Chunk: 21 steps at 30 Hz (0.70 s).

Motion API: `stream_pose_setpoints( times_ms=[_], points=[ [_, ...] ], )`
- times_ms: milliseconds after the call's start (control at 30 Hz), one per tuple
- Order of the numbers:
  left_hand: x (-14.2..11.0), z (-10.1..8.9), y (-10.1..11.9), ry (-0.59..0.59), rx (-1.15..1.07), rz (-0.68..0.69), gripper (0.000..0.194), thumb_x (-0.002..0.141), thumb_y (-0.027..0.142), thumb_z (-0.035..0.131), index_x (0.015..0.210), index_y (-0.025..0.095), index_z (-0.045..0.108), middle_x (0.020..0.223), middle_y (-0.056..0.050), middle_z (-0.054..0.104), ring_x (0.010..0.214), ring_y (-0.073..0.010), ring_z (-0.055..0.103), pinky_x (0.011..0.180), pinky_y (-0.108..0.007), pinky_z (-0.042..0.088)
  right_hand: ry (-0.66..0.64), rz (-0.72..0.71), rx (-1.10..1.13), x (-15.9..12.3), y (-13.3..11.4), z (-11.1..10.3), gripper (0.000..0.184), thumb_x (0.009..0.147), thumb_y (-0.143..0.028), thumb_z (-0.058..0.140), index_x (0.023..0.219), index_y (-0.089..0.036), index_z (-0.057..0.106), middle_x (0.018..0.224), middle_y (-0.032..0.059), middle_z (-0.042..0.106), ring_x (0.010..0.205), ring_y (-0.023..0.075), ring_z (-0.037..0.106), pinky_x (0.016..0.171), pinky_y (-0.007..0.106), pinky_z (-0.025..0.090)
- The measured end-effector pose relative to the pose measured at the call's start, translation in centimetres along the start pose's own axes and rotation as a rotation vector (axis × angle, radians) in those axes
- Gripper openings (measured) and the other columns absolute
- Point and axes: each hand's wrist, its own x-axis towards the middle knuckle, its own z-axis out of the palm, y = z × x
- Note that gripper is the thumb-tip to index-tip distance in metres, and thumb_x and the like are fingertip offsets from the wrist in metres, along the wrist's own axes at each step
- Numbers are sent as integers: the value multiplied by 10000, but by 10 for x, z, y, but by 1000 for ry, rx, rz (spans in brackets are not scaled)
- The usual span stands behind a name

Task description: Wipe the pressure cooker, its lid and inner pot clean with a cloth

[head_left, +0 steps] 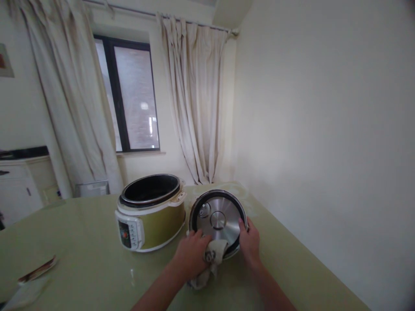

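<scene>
A round cooker lid [218, 220] lies upside down on the green table [90, 268], its shiny metal inner plate facing up inside a dark rim. My left hand [191, 255] is closed on a crumpled beige cloth [210, 259] and presses it against the lid's near edge. My right hand [249, 242] grips the lid's right rim, thumb on the metal plate. To the left of the lid stands an olive-green electric pressure cooker [151, 216], lid off, its dark inner pot showing.
A flat booklet or magazine [37, 271] lies near the table's left front edge. Behind the table are a window [132, 99] with pale curtains and a white cabinet [19, 185] at the left. A bare wall runs along the right.
</scene>
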Motion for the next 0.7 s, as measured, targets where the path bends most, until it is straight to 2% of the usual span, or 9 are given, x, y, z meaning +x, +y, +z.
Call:
stream_pose_setpoints(
  times_ms=[167, 300, 433, 500, 600, 700],
  points=[
    [-1, -6, -19, 56, 59, -165, 493, 807, 133, 637, 1287, 233, 686, 1276, -160, 676, 1202, -413, 623, 925, -486, 527, -29, 27, 43, -3, -10, -2, 537, 880, -592, 551, 1103, -162, 781, 1096, 165, 792, 1016, 333, 730, 920, 429, 538],
    [8, -1, -14, 100, 16, -179, 523, 752, 65, 647, 1254, 207, 691, 1257, -164, 673, 1168, -430, 634, 917, -499, 522, -34, 30, 48, -9, -23, -2, 507, 905, -628, 528, 999, -193, 772, 964, 124, 796, 889, 308, 716, 828, 399, 535],
    [12, 12, 7, 149, -96, -151, 428, 788, 219, 678, 1215, 248, 687, 1172, -91, 708, 1082, -356, 677, 899, -427, 525, 4, 62, 60, -18, -28, 1, 552, 958, -674, 428, 931, -209, 725, 892, 106, 768, 828, 287, 687, 772, 380, 523],
    [14, 20, 23, 184, -245, -99, 445, 776, 303, 718, 1218, 272, 681, 1162, -57, 727, 1085, -313, 683, 918, -381, 521, 24, 98, 87, -21, -25, 4, 587, 984, -680, 350, 902, -214, 698, 862, 105, 748, 802, 279, 675, 757, 381, 522],
    [22, 29, 50, 253, -546, -54, 378, 801, 296, 691, 1178, 270, 673, 1145, -20, 752, 1057, -237, 699, 912, -310, 515, 52, 125, 107, -21, -11, 9, 605, 989, -684, 277, 906, -225, 662, 892, 109, 732, 856, 277, 671, 788, 383, 523],
    [32, 35, 71, 318, -737, -105, 250, 870, 286, 621, 1113, 244, 659, 1062, -17, 765, 979, -206, 708, 853, -288, 516, 24, 86, 95, -17, 7, 11, 589, 986, -682, 235, 884, -243, 615, 890, 94, 702, 890, 275, 645, 823, 383, 514]
  ],
)
